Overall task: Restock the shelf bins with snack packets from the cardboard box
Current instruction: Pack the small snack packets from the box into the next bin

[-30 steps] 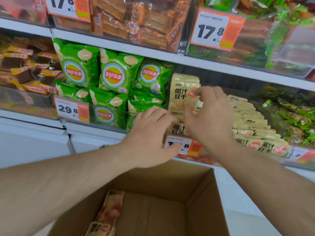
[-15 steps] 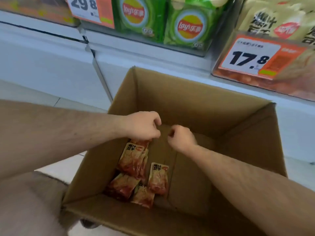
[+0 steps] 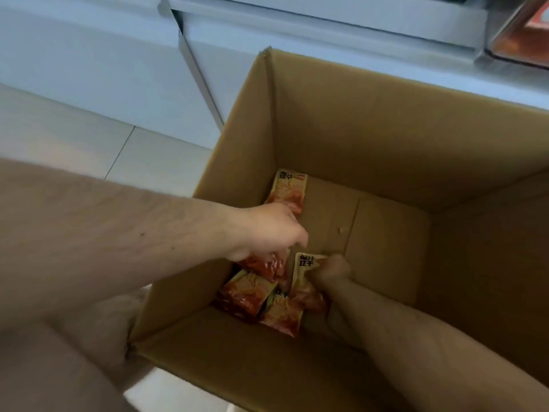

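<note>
**Both hands down in the box**

The cardboard box (image 3: 371,120) stands open on the floor below the white shelf base (image 3: 326,16). A few red-and-yellow packets (image 3: 249,294) lie heaped in its near left corner, and one more (image 3: 287,188) lies apart against the left wall. The left hand (image 3: 267,230) reaches into the heap, fingers curled down onto a packet; whether it has a hold I cannot tell. The right hand (image 3: 331,270) pinches a packet (image 3: 306,264) at its top edge.
</note>
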`<action>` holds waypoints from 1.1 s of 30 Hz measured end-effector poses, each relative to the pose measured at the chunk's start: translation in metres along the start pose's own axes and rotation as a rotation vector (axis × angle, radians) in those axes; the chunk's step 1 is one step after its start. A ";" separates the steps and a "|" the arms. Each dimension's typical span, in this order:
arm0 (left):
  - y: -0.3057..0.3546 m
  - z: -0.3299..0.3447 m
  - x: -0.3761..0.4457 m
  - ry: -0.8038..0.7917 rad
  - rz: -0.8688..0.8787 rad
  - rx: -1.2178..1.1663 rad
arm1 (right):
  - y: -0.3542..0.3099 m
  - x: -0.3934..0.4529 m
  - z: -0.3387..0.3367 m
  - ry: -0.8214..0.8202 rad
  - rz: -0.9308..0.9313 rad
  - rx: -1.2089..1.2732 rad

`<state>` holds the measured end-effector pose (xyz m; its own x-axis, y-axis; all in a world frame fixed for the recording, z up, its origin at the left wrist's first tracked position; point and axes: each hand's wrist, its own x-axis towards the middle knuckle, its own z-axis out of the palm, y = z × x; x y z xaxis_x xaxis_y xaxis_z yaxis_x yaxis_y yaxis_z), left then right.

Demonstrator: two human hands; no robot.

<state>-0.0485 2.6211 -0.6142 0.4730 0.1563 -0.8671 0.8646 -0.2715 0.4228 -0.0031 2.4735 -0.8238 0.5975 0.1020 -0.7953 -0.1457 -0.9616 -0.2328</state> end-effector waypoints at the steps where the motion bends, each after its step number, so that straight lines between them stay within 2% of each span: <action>1: -0.001 0.000 0.000 0.009 -0.018 -0.032 | -0.001 0.002 -0.010 -0.036 0.038 0.042; 5: -0.002 0.001 -0.002 0.056 -0.066 -0.147 | -0.006 -0.015 -0.052 -0.316 0.134 0.581; 8: -0.002 0.005 -0.004 0.047 -0.098 -0.203 | -0.021 -0.048 -0.070 -0.667 0.080 0.932; 10: -0.002 0.006 -0.005 0.076 -0.097 -0.214 | -0.036 -0.069 -0.076 -0.846 -0.056 1.012; 12: -0.005 0.005 -0.003 0.161 -0.099 -0.194 | -0.047 -0.079 -0.076 -0.919 -0.139 1.025; 14: -0.009 0.002 0.000 0.237 -0.104 -0.184 | -0.048 -0.072 -0.069 -0.907 -0.127 1.095; 16: -0.013 0.000 0.002 0.269 -0.104 -0.185 | -0.043 -0.063 -0.059 -0.783 0.014 1.088; 17: -0.014 -0.001 0.003 0.272 -0.103 -0.184 | -0.037 -0.061 -0.052 -0.679 0.089 0.967; 19: -0.016 -0.002 0.004 0.260 -0.099 -0.182 | -0.019 -0.060 -0.029 -0.518 0.161 0.558; 21: -0.018 -0.004 0.004 0.247 -0.094 -0.187 | -0.005 -0.064 -0.005 -0.509 0.239 0.281; 23: -0.018 -0.004 0.005 0.247 -0.086 -0.183 | 0.001 -0.066 0.012 -0.571 0.327 0.162; 28: -0.017 -0.005 0.004 0.256 -0.062 -0.181 | 0.002 -0.049 0.021 -0.594 0.337 0.290; 33: -0.006 -0.006 0.001 0.245 -0.015 -0.211 | 0.001 -0.057 -0.047 -0.390 0.176 0.307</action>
<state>-0.0523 2.6289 -0.6162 0.4649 0.3899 -0.7949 0.8755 -0.0687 0.4783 -0.0002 2.4546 -0.7519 0.2136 0.0889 -0.9729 -0.4765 -0.8599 -0.1832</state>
